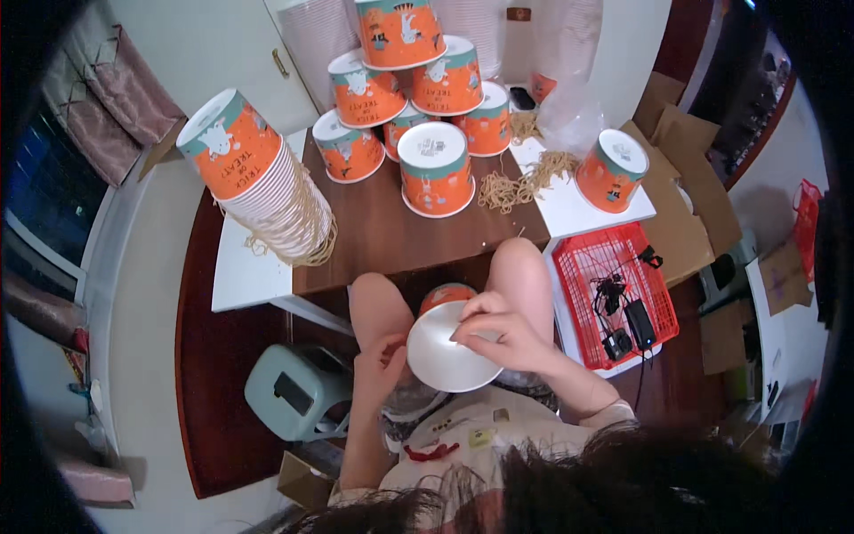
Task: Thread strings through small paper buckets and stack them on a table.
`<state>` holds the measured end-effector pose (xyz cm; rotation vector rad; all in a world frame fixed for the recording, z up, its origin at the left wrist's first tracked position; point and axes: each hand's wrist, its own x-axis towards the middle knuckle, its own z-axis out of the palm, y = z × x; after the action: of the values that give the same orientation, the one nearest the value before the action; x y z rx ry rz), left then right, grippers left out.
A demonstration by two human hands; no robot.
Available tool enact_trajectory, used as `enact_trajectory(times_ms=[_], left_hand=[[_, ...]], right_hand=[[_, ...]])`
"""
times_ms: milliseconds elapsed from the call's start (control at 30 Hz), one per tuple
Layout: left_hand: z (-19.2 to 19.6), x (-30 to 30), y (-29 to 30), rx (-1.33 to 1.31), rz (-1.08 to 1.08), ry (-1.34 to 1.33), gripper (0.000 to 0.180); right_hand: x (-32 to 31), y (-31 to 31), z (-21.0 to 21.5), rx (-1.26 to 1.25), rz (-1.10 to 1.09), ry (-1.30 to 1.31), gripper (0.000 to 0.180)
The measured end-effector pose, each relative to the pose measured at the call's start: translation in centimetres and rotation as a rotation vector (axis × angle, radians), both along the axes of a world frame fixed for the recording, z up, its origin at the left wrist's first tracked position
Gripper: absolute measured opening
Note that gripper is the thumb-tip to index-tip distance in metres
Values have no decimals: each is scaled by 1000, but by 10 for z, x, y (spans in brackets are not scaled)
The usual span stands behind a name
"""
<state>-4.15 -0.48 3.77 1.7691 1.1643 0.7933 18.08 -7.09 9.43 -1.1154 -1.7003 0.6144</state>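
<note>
Between my knees sits a paper bucket (443, 360), its white inside facing up toward me and an orange strip of its outer wall showing at the far side. My left hand (381, 363) is at the bucket's left rim, fingers curled and thumb close to them. Over the bucket's mouth, my right hand (500, 334) pinches thumb and fingers together above the white inside. What either hand holds is too small to make out. Tan looped cords (505, 191) lie in a heap on the brown table (356, 240) ahead.
A tall leaning stack of buckets (233, 147) with cords hanging off it stands at left. Upside-down orange buckets (436, 178) form a pyramid at the back; a lone bucket (614, 169) stands right. Beside my right knee is a red basket (574, 303) with cables; a teal stool (289, 392) is left.
</note>
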Motion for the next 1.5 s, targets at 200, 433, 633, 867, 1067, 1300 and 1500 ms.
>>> enact_trajectory(times_ms=[200,433,633,867,1067,1300,1500], left_hand=[[2,-15,-4,-235,-109,-94,20],[6,0,-9,-193,-61,84,22],[-4,13,2,113,-29,155,20],[4,13,3,-254,65,-87,14],[-27,27,-50,-729,51,-378,40],[-64,28,-92,-1096,-50,-599,38],[-52,25,-87,-1077,-192,-440,36]], right_hand=[[-38,-5,-58,-383,110,127,11],[-37,-11,-76,-225,-111,-61,13],[-29,-20,-48,-216,-213,88,18],[-12,-32,-15,-188,-254,170,14],[-11,-14,-28,-88,-383,-3,13],[-35,-14,-48,-206,-335,-34,9],[-55,-1,-82,-241,-267,-38,10]])
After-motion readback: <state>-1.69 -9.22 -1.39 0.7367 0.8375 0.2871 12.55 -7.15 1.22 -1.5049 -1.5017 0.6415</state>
